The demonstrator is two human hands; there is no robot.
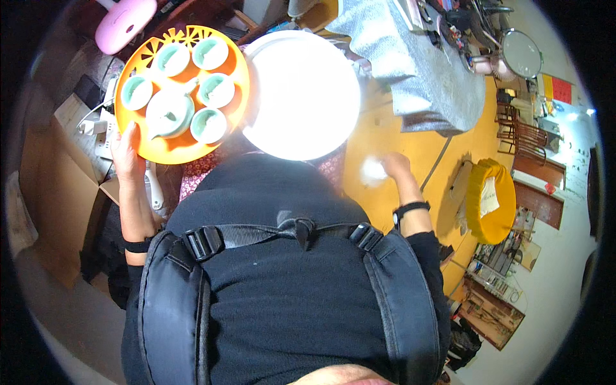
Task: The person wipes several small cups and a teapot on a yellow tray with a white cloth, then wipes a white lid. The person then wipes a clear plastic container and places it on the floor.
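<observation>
My left hand (130, 154) grips the lower left edge of a round orange tray (168, 154) with a cut-out pattern along its far rim. On the tray stand a pale green teapot (169, 114) and several small cups, pale green inside, among them one cup (210, 54) at the far side. The tray is beside a round white tabletop (301, 96), washed out by glare. Out to the right, my right hand (398, 167) is closed round a small white wad (373, 171), too bright and blurred to tell whether it is tissue or cloth.
A silvery cloth (427, 83) drapes over something at the far right. On the yellow floor stands a round yellow-covered stool (500, 202). Wooden chairs (523, 131) and a fan (520, 54) are farther right. An open cardboard box (61, 192) lies at left, below a pink rounded object (126, 25).
</observation>
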